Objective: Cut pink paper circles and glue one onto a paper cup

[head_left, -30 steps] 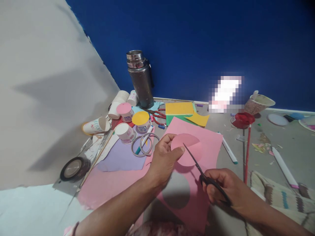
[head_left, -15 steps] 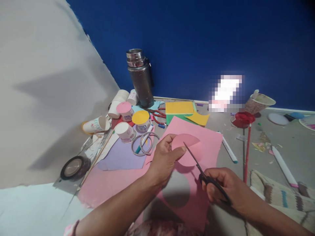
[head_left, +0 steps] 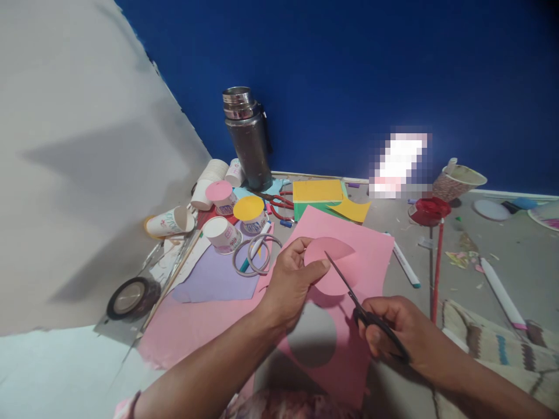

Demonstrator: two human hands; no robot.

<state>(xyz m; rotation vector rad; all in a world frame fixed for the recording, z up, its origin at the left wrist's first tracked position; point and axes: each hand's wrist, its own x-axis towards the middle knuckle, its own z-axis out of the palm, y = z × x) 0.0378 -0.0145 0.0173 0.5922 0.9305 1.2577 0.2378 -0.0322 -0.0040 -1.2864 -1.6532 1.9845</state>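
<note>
My left hand [head_left: 288, 282] pinches a pink paper circle [head_left: 321, 280] at its left side, thumb on top and fingers beneath. A notch or slit shows at the circle's upper right edge. Black-handled scissors [head_left: 360, 310] sit in my right hand [head_left: 399, 326], fingers through the loops. Their blades lie across the circle, tip near its middle and close to my left thumb; they look nearly closed. Under both hands spreads a pink paper sheet [head_left: 373, 247] with a round hole cut in it, grey surface showing through.
Paper cups, one topped with a yellow disc [head_left: 248, 208] and another with a pink disc [head_left: 219, 191], stand left near tape rings [head_left: 239, 269]. Behind are a steel flask [head_left: 248, 139] and red-handled pliers [head_left: 279, 201]. Markers [head_left: 406, 265], a red-wrapped stick [head_left: 438, 267] and striped cloth [head_left: 498, 343] lie right.
The view has shifted very slightly. My hands, the scissors and the paper circle hold nearly the same position.
</note>
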